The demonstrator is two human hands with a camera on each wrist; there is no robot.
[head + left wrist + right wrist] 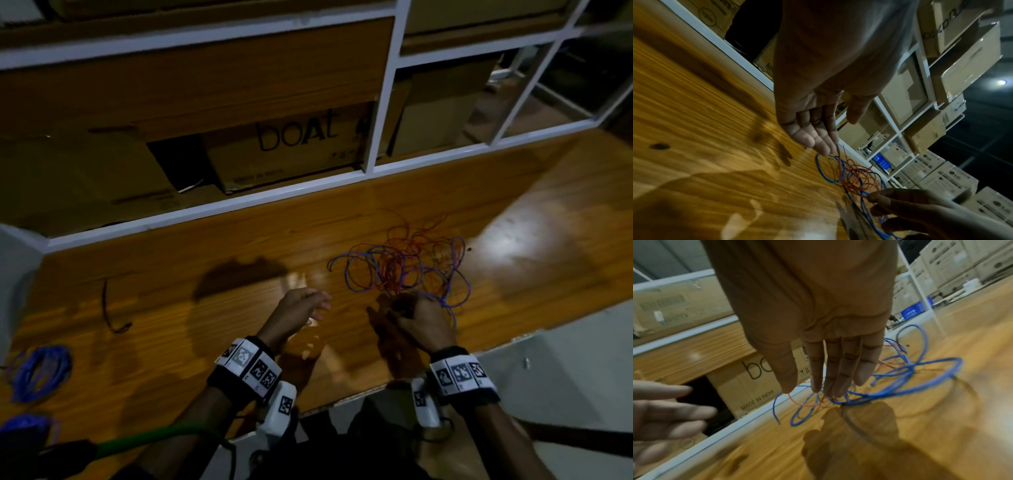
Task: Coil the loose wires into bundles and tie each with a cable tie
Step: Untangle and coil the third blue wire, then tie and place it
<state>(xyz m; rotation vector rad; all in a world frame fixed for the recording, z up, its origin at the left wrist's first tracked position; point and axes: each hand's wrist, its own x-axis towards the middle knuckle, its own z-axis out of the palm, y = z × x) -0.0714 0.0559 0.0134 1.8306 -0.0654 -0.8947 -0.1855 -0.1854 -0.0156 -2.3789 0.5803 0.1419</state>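
A loose tangle of blue and red wires (pixel 404 267) lies on the wooden table (pixel 205 260), right of centre. My right hand (pixel 407 308) is at the tangle's near edge. In the right wrist view its fingers (pixel 838 369) are straight, with the tips on the blue and red strands (pixel 900 382). My left hand (pixel 317 306) hovers just left of the tangle, fingers relaxed and holding nothing. In the left wrist view its fingertips (pixel 824 146) are close to a blue loop (pixel 828 168). Whether they touch it is unclear.
Two coiled blue bundles (pixel 39 371) (pixel 27 425) lie at the table's near left. A thin dark strand (pixel 109 308) lies left of centre. Behind the table, a white-framed shelf (pixel 376 102) holds cardboard boxes, one marked "boat" (pixel 291 147). A green cord (pixel 144 440) crosses my left forearm.
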